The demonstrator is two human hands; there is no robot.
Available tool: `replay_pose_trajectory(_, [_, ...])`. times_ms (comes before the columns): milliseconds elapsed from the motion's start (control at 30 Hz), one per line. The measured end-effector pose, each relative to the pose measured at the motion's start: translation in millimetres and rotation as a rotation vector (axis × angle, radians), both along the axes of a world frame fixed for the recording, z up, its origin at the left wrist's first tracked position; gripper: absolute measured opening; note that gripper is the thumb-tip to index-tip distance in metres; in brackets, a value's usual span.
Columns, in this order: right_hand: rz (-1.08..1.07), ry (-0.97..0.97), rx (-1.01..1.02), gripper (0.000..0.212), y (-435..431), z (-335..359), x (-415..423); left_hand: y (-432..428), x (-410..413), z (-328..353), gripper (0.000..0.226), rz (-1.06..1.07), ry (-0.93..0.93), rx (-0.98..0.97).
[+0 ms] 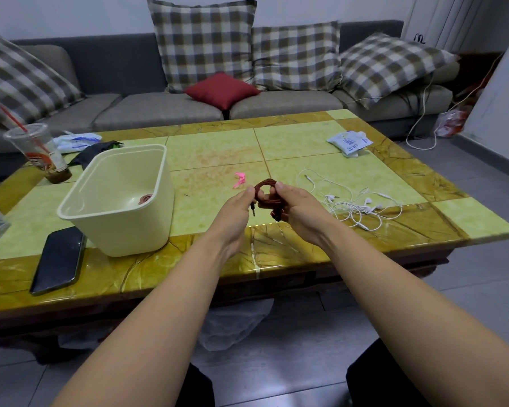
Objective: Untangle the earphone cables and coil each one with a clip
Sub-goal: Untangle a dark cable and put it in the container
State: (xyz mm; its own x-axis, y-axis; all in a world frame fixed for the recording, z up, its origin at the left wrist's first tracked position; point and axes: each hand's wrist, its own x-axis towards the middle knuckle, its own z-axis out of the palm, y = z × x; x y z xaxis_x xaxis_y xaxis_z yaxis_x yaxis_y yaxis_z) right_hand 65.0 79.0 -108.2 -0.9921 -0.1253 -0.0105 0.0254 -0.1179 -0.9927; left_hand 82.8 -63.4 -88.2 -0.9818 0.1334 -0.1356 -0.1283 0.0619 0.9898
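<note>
Coffee table (306,251): green tile with a marbled yellow border. Its near edge runs just under the wrists, and its right corner juts toward grey floor.

Cream tub (121,227): stands left of the hands, near the front edge. A small reddish coil (146,198) lies in its bottom.

Black phone (60,259): lies flat beside the tub, close to the edge.

Red-brown cable (266,183): wound into a small ring and held above the table's near border, between both hands. The ring stands roughly upright, its opening toward the person and its arch uppermost. The jack plug (252,207) hangs tip down.

Left hand (237,210): fingers curled, pinching the ring's left side.

Right hand (299,210): fingers curled round the ring's right side, thumb on top.

Pink clip (240,179): lies on the tile just beyond the hands, in the stretch between the tub and the white earphones.

White earphones (356,205): a loose tangle to the right, spreading onto the border.

White packet (350,142): far right. Its blue print is too small to read.

Plastic cup (39,151): far left, with a red straw. Its printing is illegible.
</note>
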Motion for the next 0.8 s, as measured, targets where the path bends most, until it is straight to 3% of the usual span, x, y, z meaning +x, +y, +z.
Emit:
replay_pose_trajectory(300, [-0.059,0.131,0.344,0.028,-4.9,-8.3,-3.6,-6.7,-4.8,-6.6,0.044,-0.021,-0.013,-0.079])
replay_pose_trajectory(500, [0.0,0.229,0.611,0.027,-4.0,-5.5,-2.5,-9.3,-13.0,-15.2,0.029,0.057,0.094,-0.326])
replay_pose_trajectory(633, [0.055,0.284,0.776,0.024,-3.3,-9.7,-0.4,-11.4,-11.9,-13.0,0.029,-0.045,0.217,-0.534])
replay_pose_trajectory(800, [0.081,0.353,0.921,0.025,-1.2,-11.7,0.0,-10.7,-9.6,-9.9,0.035,-0.123,0.023,-0.393])
